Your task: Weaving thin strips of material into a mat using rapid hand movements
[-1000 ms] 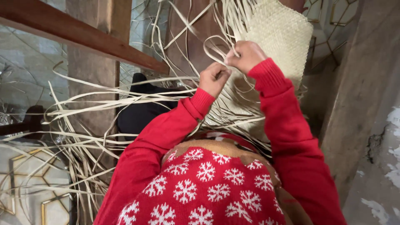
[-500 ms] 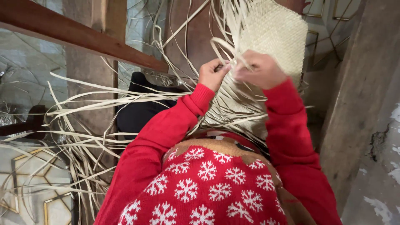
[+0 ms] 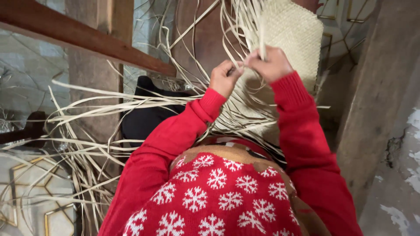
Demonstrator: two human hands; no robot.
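Left hand (image 3: pixel 224 78): grip pinched shut on a pale strip (image 3: pixel 236 68).
Right hand (image 3: pixel 270 63): fist clamped on upright strips (image 3: pixel 261 37).
Behind: woven mat (image 3: pixel 295 37), loose strands (image 3: pixel 87 109) fanning left.

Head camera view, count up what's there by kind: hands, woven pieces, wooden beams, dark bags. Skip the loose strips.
Hands: 2, left hand and right hand, both pinching pale strips
Woven mat: 1
Slanted wooden beam: 1
Dark bag: 1
Total: 5
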